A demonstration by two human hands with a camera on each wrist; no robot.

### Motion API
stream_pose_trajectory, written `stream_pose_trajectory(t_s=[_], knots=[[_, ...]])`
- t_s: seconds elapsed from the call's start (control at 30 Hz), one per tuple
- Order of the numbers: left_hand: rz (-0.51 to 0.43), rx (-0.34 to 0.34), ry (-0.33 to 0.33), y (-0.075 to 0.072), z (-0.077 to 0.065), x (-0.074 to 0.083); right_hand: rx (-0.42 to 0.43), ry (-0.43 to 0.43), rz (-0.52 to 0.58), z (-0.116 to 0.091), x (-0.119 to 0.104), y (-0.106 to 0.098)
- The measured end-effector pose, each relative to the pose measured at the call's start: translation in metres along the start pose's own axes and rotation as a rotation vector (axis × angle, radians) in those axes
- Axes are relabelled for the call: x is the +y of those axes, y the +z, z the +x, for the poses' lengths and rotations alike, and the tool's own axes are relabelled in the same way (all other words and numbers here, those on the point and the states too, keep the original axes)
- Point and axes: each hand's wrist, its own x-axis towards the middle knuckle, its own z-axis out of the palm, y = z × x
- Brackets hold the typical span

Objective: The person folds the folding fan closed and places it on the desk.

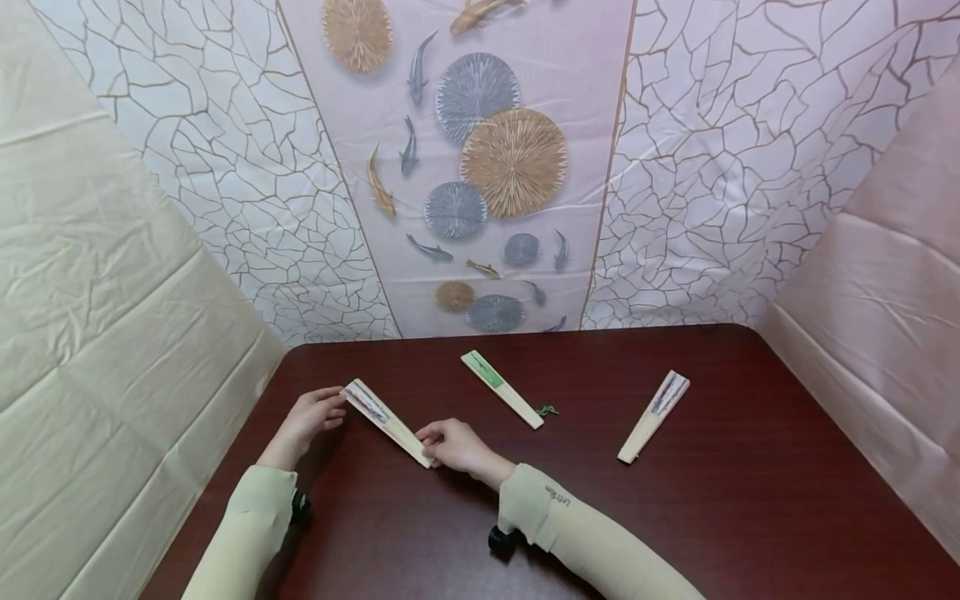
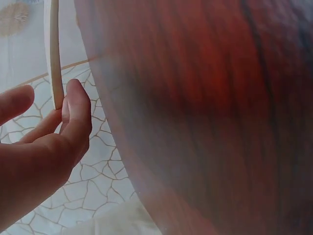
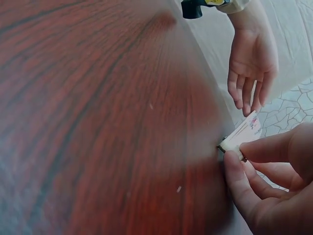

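A folded hand fan (image 1: 385, 419) with pale wooden ribs and a patterned leaf slants across the left part of the table. My right hand (image 1: 463, 450) pinches its near, narrow end between thumb and fingers, seen closely in the right wrist view, where the fan (image 3: 244, 131) points away. At the fan's far, wide end is my left hand (image 1: 309, 419), its fingertips against the tip and its fingers loosely bent. In the left wrist view the fan's edge (image 2: 55, 58) meets these fingers, while the thumb (image 2: 18, 102) stays apart from it.
A folded fan with a green leaf (image 1: 486, 371) and a green tassel (image 1: 548, 410) lies at the back middle of the dark red table (image 1: 570, 517). Another folded fan (image 1: 654, 417) lies to the right. Patterned cloth (image 1: 697, 208) hangs behind the table.
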Motion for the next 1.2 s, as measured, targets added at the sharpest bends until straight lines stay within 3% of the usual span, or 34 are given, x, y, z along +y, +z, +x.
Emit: stream_pose_trajectory(t_s=[0.7,1.2], knots=[[-0.026,-0.037,-0.077,-0.005,0.005,-0.014,0.019,-0.011,-0.04,-0.002,0.0,0.002],[0.019,-0.079,-0.057,-0.01,0.003,-0.018,0.038,-0.036,-0.072,-0.001,0.002,0.003]])
